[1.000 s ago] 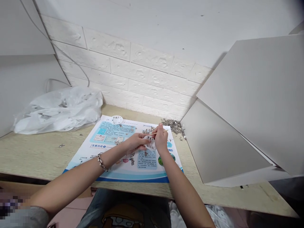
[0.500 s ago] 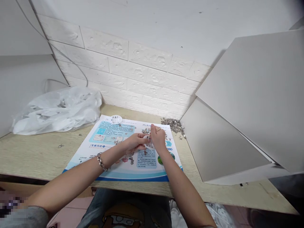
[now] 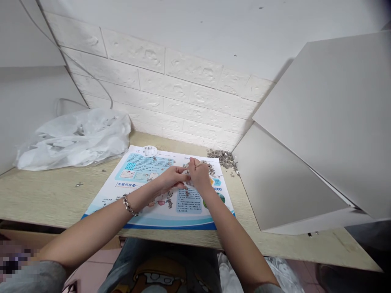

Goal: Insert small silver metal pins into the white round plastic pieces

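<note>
Pinched between the fingers of my left hand (image 3: 171, 179) is a small white round disc (image 3: 189, 183), partly covered by both hands. My right hand (image 3: 199, 175) is closed around a thin tan stick (image 3: 200, 164) and presses close against the disc. What the stick's tip touches is hidden by the fingers. Beneath both hands lies a printed blue and white sheet (image 3: 146, 217). Small silvery metal pieces (image 3: 170, 199) are scattered on it, with more just behind my right hand. A second white disc (image 3: 150, 151) bearing small metal pieces rests on the sheet's far left corner.
A heap of small metal pieces (image 3: 224, 158) lies by the wall at the sheet's far right. On the left sits a translucent plastic bag (image 3: 76, 138) with white items inside. White panels (image 3: 293, 175) stand on the right. The wooden table (image 3: 58, 199) ends before my lap.
Both hands have shifted slightly left, with the disc and the stick still held. The right hand now covers more of the disc. The view has also moved a little.
</note>
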`<state>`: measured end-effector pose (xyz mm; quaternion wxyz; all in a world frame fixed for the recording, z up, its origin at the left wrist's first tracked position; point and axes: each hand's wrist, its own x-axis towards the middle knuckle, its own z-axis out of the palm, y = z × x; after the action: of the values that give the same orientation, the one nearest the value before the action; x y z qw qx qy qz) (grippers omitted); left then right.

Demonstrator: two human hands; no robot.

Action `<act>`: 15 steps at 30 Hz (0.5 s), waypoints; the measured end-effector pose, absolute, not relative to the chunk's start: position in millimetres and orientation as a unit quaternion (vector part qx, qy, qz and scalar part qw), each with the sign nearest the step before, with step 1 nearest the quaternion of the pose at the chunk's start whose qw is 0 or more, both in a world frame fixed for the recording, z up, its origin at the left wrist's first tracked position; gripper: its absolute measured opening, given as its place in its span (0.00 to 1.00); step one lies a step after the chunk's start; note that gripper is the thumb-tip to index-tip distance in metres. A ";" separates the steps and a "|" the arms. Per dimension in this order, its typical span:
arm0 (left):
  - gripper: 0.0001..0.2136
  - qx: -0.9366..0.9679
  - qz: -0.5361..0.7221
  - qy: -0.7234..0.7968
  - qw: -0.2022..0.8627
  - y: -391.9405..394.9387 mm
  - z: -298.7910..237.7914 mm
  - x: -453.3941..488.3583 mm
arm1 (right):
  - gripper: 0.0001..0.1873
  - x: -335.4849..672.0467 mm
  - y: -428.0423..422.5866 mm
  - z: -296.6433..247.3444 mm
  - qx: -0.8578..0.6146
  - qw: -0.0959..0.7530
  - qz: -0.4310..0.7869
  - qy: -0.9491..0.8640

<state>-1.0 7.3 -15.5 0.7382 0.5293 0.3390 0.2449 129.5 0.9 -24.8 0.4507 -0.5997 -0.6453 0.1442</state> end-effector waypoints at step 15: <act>0.34 0.428 0.267 0.345 0.792 20.6 -17.1 -12.4 | 0.24 141.3 3.2 -10.3 -0.502 0.739 0.273 -0.356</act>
<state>-12.4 20.6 -17.1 0.7918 0.4278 0.3450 0.2665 141.3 3.2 -10.3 0.7394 -0.5019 -0.3559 0.2734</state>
